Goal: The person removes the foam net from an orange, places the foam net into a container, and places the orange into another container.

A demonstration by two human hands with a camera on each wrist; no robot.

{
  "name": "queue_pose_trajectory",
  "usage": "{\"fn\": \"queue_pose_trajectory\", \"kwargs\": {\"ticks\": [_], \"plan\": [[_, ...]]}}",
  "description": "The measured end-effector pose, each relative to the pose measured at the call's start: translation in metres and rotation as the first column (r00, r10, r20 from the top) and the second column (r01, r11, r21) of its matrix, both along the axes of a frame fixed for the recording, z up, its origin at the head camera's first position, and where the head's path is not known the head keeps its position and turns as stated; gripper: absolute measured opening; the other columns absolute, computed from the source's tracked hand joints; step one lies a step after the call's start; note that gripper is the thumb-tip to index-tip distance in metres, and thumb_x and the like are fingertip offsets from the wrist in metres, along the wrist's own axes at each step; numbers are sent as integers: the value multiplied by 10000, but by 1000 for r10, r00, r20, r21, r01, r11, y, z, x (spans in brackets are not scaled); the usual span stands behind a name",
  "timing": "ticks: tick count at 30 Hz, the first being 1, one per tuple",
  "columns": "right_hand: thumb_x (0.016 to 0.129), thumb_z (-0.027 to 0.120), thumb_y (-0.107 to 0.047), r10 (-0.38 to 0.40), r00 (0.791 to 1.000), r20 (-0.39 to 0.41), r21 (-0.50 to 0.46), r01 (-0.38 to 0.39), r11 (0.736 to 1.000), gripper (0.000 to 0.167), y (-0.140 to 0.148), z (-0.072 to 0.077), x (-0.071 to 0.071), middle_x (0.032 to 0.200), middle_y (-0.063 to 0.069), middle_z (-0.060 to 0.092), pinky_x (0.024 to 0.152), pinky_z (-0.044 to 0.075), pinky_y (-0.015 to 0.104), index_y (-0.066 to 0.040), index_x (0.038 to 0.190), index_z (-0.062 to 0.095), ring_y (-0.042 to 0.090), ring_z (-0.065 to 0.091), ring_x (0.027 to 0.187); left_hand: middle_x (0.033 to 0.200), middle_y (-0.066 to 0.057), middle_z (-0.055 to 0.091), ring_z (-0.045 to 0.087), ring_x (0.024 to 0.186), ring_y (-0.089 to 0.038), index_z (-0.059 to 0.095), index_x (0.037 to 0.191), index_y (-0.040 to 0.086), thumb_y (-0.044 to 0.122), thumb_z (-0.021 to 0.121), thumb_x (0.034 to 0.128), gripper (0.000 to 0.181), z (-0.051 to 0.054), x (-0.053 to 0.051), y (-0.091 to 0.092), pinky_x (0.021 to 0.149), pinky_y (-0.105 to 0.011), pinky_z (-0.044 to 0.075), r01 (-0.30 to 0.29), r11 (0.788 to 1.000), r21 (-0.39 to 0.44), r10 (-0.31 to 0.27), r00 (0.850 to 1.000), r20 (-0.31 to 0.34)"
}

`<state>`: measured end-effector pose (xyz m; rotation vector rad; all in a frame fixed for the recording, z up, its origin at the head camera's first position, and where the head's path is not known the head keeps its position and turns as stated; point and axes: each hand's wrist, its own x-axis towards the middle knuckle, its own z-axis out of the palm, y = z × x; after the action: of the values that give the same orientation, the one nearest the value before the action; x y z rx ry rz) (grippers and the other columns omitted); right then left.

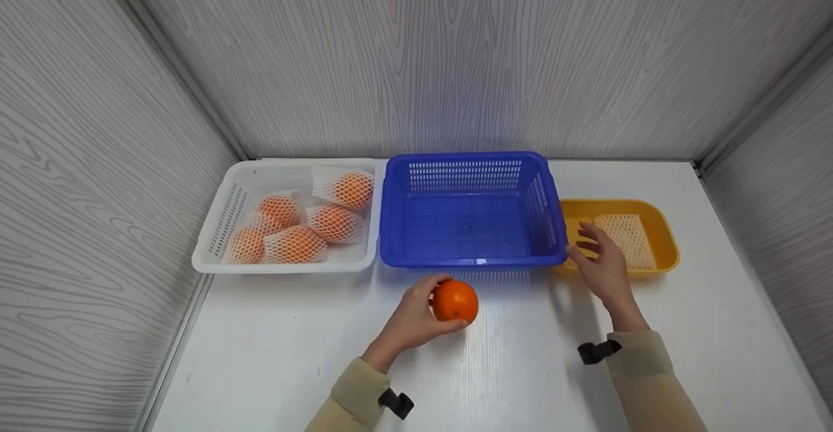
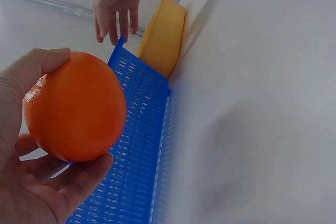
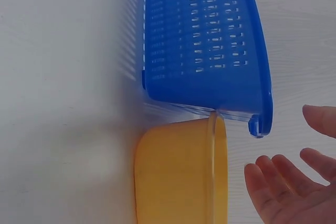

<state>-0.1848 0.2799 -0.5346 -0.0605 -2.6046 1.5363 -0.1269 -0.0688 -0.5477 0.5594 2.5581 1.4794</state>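
Left hand [image 1: 414, 317] grips orange [image 1: 459, 302]; right hand [image 1: 604, 269] apart.

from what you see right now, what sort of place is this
Probably a small packing booth: panels enclose a white table on three sides, a white basket holds netted fruit, and a loose net lies in the yellow tray.

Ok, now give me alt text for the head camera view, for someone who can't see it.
A left hand holds a bare orange in front of a blue basket. On the left, a white basket holds five net-wrapped oranges; on the right, the right hand hovers by a yellow tray with pale netting inside.
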Motion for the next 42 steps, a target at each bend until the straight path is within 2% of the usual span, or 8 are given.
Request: {"fn": "queue_pose_trajectory", "kwargs": {"ticks": [4, 9, 14, 21, 25, 29, 34, 42], "plan": [[951, 652, -129, 22, 1000, -5, 18, -22, 1000, 487, -3, -4, 1, 1353, 261, 509, 929, 478, 509, 46, 1375, 491, 432, 560, 1151, 1255, -18, 568, 539, 1105, -187, 524, 1320, 91, 340, 859, 736, 718, 8, -7, -5, 860, -309, 508, -14, 1000, 15, 14, 1000, -19], [929, 669, -70, 36, 999, 10, 31, -36, 999, 466, -6, -6, 1, 1341, 272, 515, 890, 505, 466, 70, 1346, 516, 427, 596, 1103, 1219, -30, 569, 534, 1094, -187, 489, 1298, 97, 365, 861, 737, 725, 20, -18, -12, 869, -329, 505, -47, 998, 40, 48, 999, -18], [925, 665, -41, 31, 999, 31, 57, -33, 998, 449, -8, -9, 0, 1322, 262, 524, 867, 528, 425, 68, 1338, 529, 410, 614, 1071, 1212, -45, 573, 534, 1090, -192, 485, 1287, 98, 369, 867, 729, 729, 27, -32, -18, 886, -355, 495, -92, 995, 46, 94, 995, -43], [926, 665, -43, 34, 999, 40, 41, -36, 999, 432, -9, -13, 1, 1300, 247, 563, 762, 523, 200, 64, 1328, 549, 361, 634, 1006, 1219, -82, 562, 539, 1095, -238, 487, 1283, 88, 365, 868, 731, 726, 35, -51, -26, 930, -406, 489, -157, 987, 32, 159, 985, -67], [925, 661, -33, 41, 999, 34, 14, -41, 999, 427, -9, -13, 2, 1293, 254, 567, 730, 497, 147, 76, 1322, 550, 335, 631, 978, 1239, -88, 506, 519, 1120, -249, 474, 1295, 102, 355, 867, 735, 730, 40, -64, -30, 951, -410, 482, -206, 979, 12, 206, 975, -88], [923, 658, -19, 46, 998, 39, -48, -44, 998, 439, -9, -13, 3, 1304, 261, 553, 720, 530, 187, 90, 1329, 535, 288, 640, 934, 1215, -100, 485, 529, 1106, -256, 486, 1289, 115, 357, 870, 728, 721, 48, -77, -33, 944, -417, 487, -242, 970, -5, 240, 964, -110], [922, 653, -10, 44, 997, 56, -123, -37, 992, 460, -11, -12, 3, 1327, 261, 534, 767, 564, 315, 95, 1348, 515, 237, 645, 906, 1188, -120, 536, 555, 1068, -258, 522, 1286, 92, 365, 866, 727, 711, 59, -93, -35, 921, -422, 495, -266, 961, -69, 255, 956, -143], [928, 645, -13, 23, 998, 65, -120, -15, 993, 453, -13, -11, 3, 1330, 248, 540, 802, 558, 378, 80, 1353, 520, 260, 640, 935, 1247, -113, 589, 561, 1084, -275, 530, 1306, 101, 449, 836, 743, 729, 73, -124, -28, 932, -437, 483, -252, 933, -255, 234, 967, -101]]}}
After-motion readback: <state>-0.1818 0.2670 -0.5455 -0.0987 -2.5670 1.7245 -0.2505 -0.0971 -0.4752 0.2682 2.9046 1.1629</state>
